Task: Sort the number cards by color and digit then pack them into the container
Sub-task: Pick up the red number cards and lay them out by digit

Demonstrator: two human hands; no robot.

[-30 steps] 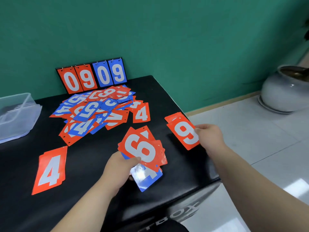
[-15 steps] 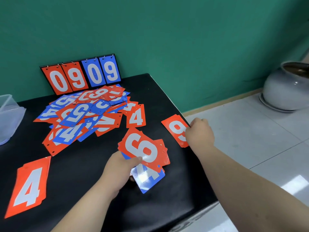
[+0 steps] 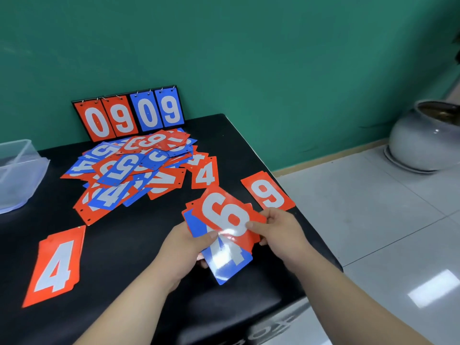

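Holding a bunch of number cards (image 3: 224,235) with both hands, well in front of the scoreboard (image 3: 129,113) and a bit to its right. Gripping the bunch from below with the left hand (image 3: 184,247), thumb pressed on top, fingers curled under. Pinching the right edge of the red top card (image 3: 225,212) with the right hand (image 3: 281,232). Reading a big white 6 on that card, and a white 4 on the blue card (image 3: 229,265) poking out beneath it. Reading 0 9 0 9 on the scoreboard: two red flaps, then two blue flaps. Lying just in front of the scoreboard, one messy pile (image 3: 129,168) of red and blue cards, too mixed up to count, with 3, 4, 5 and 9 showing. At the pile's right side, one red 4 (image 3: 205,174). Farther in front of the scoreboard and to its right, by the edge of the black table (image 3: 139,245), one red 9 (image 3: 268,192). Far in front of the scoreboard and to its left, one small red stack (image 3: 57,265) with 4 on top. Left of the scoreboard, one clear plastic container (image 3: 17,170). Far right of the scoreboard, on the floor, one grey pot (image 3: 428,138).
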